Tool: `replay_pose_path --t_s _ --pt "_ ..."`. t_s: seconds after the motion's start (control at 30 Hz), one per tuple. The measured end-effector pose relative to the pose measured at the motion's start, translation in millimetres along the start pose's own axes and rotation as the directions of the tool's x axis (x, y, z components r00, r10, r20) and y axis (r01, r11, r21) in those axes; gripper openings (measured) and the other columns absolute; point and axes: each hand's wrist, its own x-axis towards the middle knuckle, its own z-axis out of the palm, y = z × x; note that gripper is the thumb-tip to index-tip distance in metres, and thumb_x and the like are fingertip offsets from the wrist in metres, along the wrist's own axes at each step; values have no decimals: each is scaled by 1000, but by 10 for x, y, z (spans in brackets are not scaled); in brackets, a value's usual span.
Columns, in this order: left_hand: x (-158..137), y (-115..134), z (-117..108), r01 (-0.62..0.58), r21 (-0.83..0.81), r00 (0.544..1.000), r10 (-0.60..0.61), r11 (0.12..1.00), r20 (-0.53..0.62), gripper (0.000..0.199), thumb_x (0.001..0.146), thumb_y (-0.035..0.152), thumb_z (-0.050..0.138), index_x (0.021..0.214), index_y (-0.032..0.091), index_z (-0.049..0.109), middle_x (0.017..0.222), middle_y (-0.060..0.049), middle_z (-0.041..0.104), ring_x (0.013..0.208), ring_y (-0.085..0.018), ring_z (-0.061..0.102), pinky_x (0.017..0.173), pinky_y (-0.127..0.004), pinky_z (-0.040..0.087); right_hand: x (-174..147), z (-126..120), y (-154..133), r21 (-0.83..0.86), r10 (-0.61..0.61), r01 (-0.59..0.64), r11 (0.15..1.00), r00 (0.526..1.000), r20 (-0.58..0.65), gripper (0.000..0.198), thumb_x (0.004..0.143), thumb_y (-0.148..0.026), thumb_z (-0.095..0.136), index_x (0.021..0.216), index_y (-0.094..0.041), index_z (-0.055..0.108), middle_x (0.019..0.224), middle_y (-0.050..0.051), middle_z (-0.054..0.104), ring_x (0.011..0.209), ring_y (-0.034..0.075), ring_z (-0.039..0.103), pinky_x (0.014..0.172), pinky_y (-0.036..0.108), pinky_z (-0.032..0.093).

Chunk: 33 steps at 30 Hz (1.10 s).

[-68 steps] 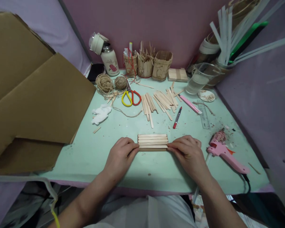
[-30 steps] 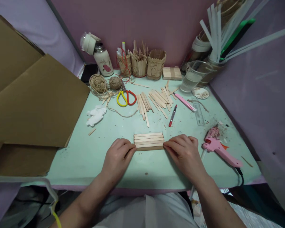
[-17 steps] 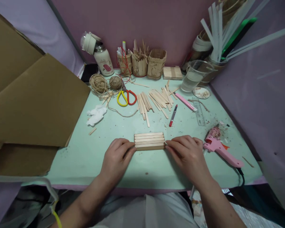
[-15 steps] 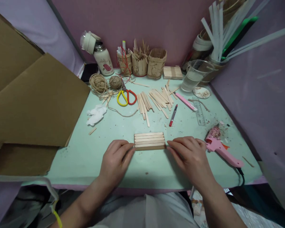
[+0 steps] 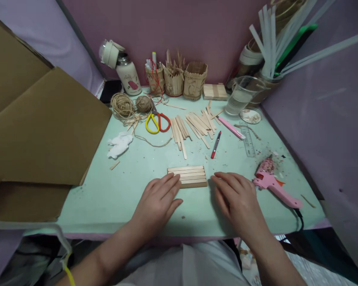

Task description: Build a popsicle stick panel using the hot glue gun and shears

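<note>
A small panel of popsicle sticks [image 5: 193,174], laid side by side over a brown cardboard edge, lies flat on the table in front of me. My left hand [image 5: 159,196] rests with its outstretched fingertips over the panel's left end, hiding that corner; the thumb is apart. Just off the panel's right end is my right hand [image 5: 234,194], fingers extended and slightly bent, holding nothing. Beyond the panel lie loose popsicle sticks [image 5: 180,133] in a fanned group and a red-and-grey pen [image 5: 216,145].
A pink glue gun [image 5: 276,184] lies at the right, near a clear ruler [image 5: 248,143] and a pink cutter [image 5: 231,127]. Scissors [image 5: 157,122] and twine [image 5: 122,105] lie at the back left. A plastic cup of water [image 5: 241,97] stands behind; a cardboard box [image 5: 47,123] covers the left.
My left hand has moved right from the panel's left edge, its fingers now stretched over the sticks. My right hand has loosened and come slightly away from the right edge.
</note>
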Motion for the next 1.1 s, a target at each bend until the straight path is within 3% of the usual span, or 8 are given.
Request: replay_pose_path --t_s 0.33,0.5,0.93,1.1 --pt "-4 -98 -5 -15 63 995 9 998 104 39 97 37 49 127 15 58 135 -13 59 131 -29 50 97 -43 35 87 27 -97 76 -92 84 994 990 104 30 94 -18 52 121 -14 64 131 6 65 119 30 50 95 47 36" --pt "-15 -115 -1 -20 65 994 12 998 112 38 97 35 50 127 14 58 135 -12 60 131 -29 49 97 -44 33 107 48 -118 83 -91 80 993 987 133 27 94 -20 52 118 -17 66 129 3 67 121 30 51 97 47 33" --pt "-26 -154 -4 36 21 989 -38 999 142 37 97 38 48 127 19 59 136 -10 60 131 -26 48 100 -44 30 85 81 -104 60 -84 75 995 984 155 26 96 -22 51 116 -17 67 126 4 68 119 28 52 98 45 33" --pt "12 -153 -22 0 52 987 -8 999 159 44 96 39 48 135 19 53 142 -12 54 137 -27 42 102 -44 30 101 94 -152 59 -65 56 997 986 156 35 97 -28 49 128 -17 61 137 5 61 126 27 47 100 45 31"
